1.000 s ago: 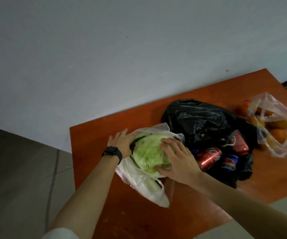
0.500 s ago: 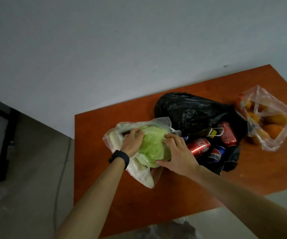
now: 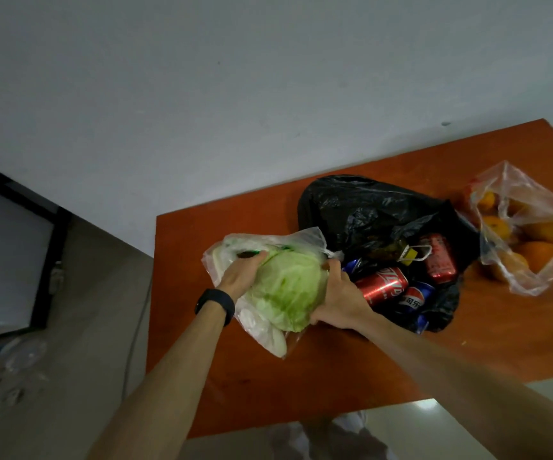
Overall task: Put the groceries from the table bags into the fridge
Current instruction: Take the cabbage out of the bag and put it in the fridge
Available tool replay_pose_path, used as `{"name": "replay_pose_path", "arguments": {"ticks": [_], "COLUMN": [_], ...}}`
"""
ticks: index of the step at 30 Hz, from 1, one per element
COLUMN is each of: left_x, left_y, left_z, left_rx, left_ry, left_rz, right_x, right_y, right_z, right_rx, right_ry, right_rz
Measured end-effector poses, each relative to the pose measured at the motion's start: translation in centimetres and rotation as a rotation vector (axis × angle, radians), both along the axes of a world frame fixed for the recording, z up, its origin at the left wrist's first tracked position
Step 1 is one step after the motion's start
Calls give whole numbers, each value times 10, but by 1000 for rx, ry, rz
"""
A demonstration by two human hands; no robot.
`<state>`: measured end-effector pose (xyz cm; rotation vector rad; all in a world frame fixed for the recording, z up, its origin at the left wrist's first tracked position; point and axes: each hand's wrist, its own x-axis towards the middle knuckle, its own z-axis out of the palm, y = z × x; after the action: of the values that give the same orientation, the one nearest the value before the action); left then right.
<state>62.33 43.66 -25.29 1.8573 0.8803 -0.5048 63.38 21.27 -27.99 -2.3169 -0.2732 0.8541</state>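
A pale green cabbage (image 3: 288, 287) lies half inside a thin white plastic bag (image 3: 258, 330) on the orange-brown table (image 3: 335, 386). My left hand (image 3: 240, 275) grips the cabbage's left side, inside the bag's mouth. Against its right side presses my right hand (image 3: 338, 298), cupping it from below. Just to the right, a black bag (image 3: 365, 210) lies open with red cans (image 3: 383, 283) and blue cans (image 3: 416, 295) spilling out. At the far right a clear bag (image 3: 514, 190) holds oranges (image 3: 537, 254).
A grey wall stands behind the table. To the left, on the floor side, is a white panel with a black frame (image 3: 46, 270), and a thin cable runs down the floor beside the table's left edge. Small litter lies on the floor at the lower left.
My left hand went from outside the white bag into its mouth and onto the cabbage. My right hand slid lower around the cabbage's right side. The bag has slipped back, baring more cabbage.
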Motion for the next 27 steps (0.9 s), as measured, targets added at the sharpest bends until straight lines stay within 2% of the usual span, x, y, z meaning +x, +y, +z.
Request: {"name": "replay_pose_path", "arguments": {"ticks": [4,8,10,15,19,23,27], "left_x": [2,11,9,5,4,-2,-1], "left_y": [17,2,-12,-18,-23,-22,-19], "left_z": [-14,-9,-6,-8,-6,15,62], "left_rx": [88,80,52,-78,-2,21,10], "left_ry": [25,112,127,91,67,16,-123], "left_rz": [92,-60,-67,14,-52,-85,-151], "right_x": [8,19,24,14,7,13,20], "right_y": [-6,-5,3,26,42,44,36], "right_z": [-4,-8,-8,-3,7,23,68], "right_rx": [83,213,248,120,75,197,323], "right_ry": [98,389,461,404,364,381,278], "right_rz": [-23,-204,-287,-401,-449,-564,-520]}}
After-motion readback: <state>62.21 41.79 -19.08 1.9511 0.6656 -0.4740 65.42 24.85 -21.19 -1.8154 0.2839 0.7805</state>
